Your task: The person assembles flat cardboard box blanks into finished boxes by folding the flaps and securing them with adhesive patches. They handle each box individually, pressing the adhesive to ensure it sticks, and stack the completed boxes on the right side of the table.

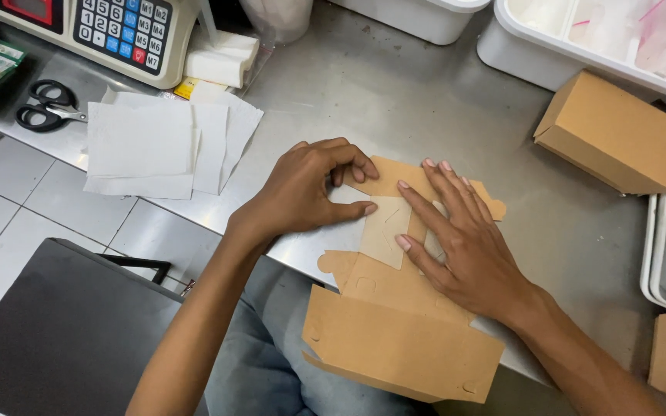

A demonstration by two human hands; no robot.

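Flat brown box blank [395, 308] under both hands, long axis toward the person.

Brushed stainless-steel counter [395, 100] with packing supplies

On it lie a flat, unfolded brown cardboard box blank [395, 308] overhanging the near edge, a closed brown cardboard box [618, 131], overlapping white paper sheets [156, 142], black-handled scissors [46, 106], a cream digital scale with keypad [117, 31] and white plastic tubs [580, 38].

One head-worn view — looking steeply down, close over the steel counter [395, 100] edge.
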